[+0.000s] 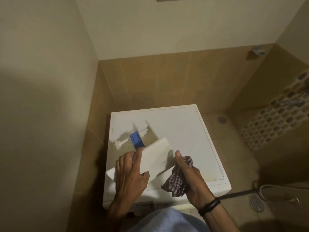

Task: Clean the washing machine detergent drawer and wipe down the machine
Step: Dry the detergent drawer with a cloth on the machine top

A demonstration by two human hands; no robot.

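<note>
The white detergent drawer [155, 153] is out of the machine and held above the white washing machine top [189, 131]. A blue insert [136, 139] sits in its middle compartment. My left hand [130, 173] grips the drawer's front panel from the left, fingers over its face and thumb underneath. My right hand [190, 178] holds a crumpled checked cloth [178, 180] against the drawer's right end. The drawer's far end is blurred.
The machine stands in a tiled corner with walls close on the left and behind. A floor drain [256, 204] and a metal hose lie on the floor at right. A patterned perforated mat [275, 114] leans at far right. A tap fitting [257, 51] sits on the back wall.
</note>
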